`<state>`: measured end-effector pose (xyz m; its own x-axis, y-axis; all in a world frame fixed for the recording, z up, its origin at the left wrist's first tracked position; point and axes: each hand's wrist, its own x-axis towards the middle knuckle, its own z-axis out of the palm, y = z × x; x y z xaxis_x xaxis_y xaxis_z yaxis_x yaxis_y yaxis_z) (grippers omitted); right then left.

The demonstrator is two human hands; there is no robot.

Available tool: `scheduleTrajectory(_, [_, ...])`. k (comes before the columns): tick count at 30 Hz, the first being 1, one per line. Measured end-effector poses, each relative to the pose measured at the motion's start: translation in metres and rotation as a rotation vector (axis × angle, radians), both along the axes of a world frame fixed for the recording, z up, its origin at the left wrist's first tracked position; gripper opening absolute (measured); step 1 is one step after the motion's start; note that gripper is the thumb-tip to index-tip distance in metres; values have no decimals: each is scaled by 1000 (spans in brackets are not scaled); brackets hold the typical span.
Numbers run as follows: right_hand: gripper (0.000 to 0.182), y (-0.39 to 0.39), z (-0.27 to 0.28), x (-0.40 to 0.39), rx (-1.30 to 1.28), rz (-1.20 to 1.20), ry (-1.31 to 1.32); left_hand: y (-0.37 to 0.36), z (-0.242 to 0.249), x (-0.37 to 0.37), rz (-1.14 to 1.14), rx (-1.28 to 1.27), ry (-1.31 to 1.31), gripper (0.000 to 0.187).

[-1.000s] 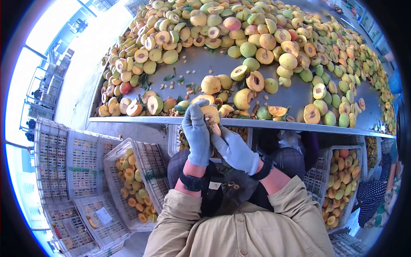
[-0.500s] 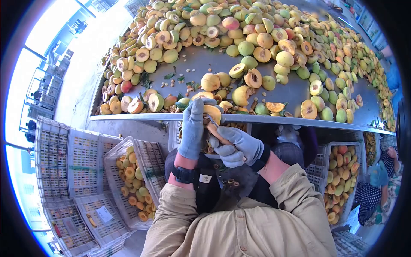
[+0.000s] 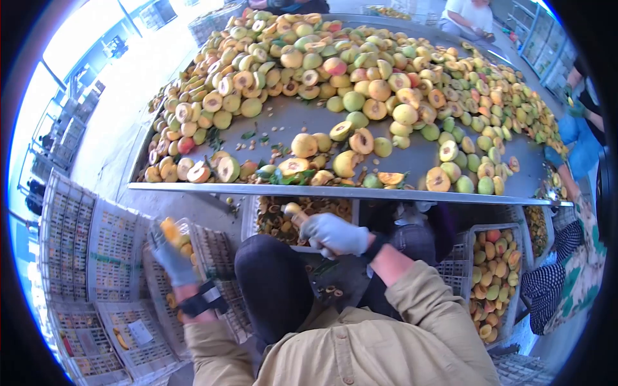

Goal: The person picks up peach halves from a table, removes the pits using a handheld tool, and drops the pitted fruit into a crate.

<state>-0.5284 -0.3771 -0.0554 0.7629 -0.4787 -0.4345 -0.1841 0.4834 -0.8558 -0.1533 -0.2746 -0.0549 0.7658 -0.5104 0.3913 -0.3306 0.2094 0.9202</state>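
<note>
My left hand (image 3: pixel 174 256), in a grey glove, is over the crate at the left with a yellow peach half (image 3: pixel 170 231) at its fingers. The fingers are partly blurred, but they appear to hold the half. In front of my knees, my right hand (image 3: pixel 338 234), gloved too, is wrapped around a wooden-handled pitting tool (image 3: pixel 300 219). At the tool's far end is a small pale lump (image 3: pixel 291 208), perhaps a stone; the metal tip cannot be made out. Many whole and halved peaches (image 3: pixel 295 166) lie on the metal table.
The table's raised front edge (image 3: pixel 347 193) runs above my knees. Beneath it stands a crate of stones and scraps (image 3: pixel 273 219). Another crate of peach halves (image 3: pixel 494 276) is at the right. Stacked plastic crates (image 3: pixel 119 257) stand at the left. Co-workers sit around the table.
My left hand has left the tool and swung down left to the crate with the peach half. My right hand has shifted slightly left with the tool. The view has tilted up a little.
</note>
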Motion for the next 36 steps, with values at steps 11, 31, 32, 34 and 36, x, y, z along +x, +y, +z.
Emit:
scheduleTrajectory(11, [27, 17, -142, -15, -1060, 339, 1032, -28, 51, -41, -87, 115, 175, 25])
scheduleTrajectory(31, [38, -24, 8, -60, -836, -548, 249, -410, -1, -194, -355, 772, -635, 59])
scheduleTrajectory(32, [39, -25, 12, -63, -774, -539, 230, -428, -9, -197, -314, 797, -688, 59])
scheduleTrajectory(34, [39, -31, 21, -70, -688, -538, 211, -462, -30, -208, -247, 850, -777, 59])
scheduleTrajectory(36, [38, -33, 26, -75, -625, -556, 196, -474, -35, -210, -323, 880, -736, 58])
